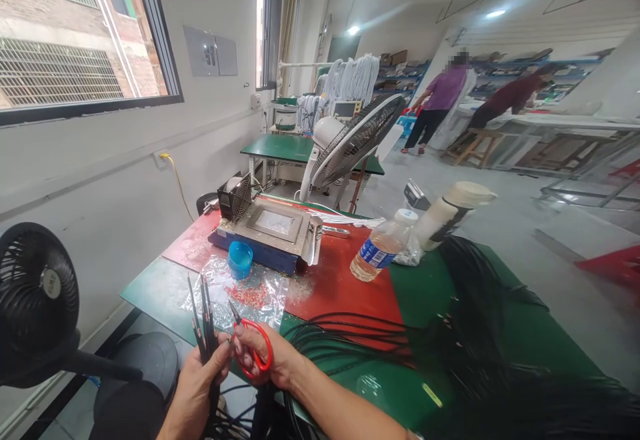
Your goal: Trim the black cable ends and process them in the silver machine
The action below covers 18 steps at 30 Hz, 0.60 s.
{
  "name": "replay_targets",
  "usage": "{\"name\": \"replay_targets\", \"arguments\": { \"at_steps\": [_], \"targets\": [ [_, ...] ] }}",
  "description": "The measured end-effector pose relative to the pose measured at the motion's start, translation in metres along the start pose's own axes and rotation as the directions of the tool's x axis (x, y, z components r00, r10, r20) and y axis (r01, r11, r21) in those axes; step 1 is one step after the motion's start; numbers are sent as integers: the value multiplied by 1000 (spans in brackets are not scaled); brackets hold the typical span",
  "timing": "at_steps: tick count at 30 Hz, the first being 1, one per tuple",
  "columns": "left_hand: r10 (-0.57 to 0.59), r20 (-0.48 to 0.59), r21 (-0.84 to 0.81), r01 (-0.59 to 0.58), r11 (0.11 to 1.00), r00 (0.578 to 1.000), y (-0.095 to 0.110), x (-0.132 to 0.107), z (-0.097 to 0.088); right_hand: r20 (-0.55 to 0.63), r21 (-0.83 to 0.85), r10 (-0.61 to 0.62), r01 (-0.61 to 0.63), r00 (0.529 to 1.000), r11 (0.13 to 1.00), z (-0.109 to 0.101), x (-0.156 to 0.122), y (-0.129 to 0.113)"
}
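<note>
My left hand (197, 387) is closed round a bunch of thin black cables (203, 320) whose ends stick upward. My right hand (265, 357) grips red-handled scissors (253, 343), fingers through the loops, blades pointing up-left toward the cable ends. Both hands are at the near edge of a green table (150, 287). A large pile of black cables (475, 333) lies on the table to the right and trails to my hands.
A clear plastic bag with small red pieces (250, 293), a blue cap (240, 258), a metal machine on a blue base (273, 230), a water bottle (380, 252) and a white cup (453, 212) sit on the table. Fans stand left (37, 300) and behind (353, 140). Two people work far back.
</note>
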<state>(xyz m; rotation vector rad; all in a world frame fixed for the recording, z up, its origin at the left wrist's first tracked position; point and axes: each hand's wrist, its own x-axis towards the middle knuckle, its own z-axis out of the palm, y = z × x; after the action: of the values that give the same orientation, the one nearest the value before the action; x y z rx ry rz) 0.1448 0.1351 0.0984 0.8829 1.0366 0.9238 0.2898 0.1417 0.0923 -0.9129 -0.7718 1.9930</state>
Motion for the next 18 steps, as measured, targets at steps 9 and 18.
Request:
{"name": "replay_targets", "arguments": {
  "at_steps": [9, 18],
  "targets": [
    [-16, -29, -17, 16, 1000, 999, -6, 2, -2, -47, 15, 55, -54, 997, 998, -1, 3, 3],
    [2, -115, -19, -5, 1000, 993, -9, 5, -5, -95, -95, 0, -9, 996, 995, 0, 1, 2]
  ]
}}
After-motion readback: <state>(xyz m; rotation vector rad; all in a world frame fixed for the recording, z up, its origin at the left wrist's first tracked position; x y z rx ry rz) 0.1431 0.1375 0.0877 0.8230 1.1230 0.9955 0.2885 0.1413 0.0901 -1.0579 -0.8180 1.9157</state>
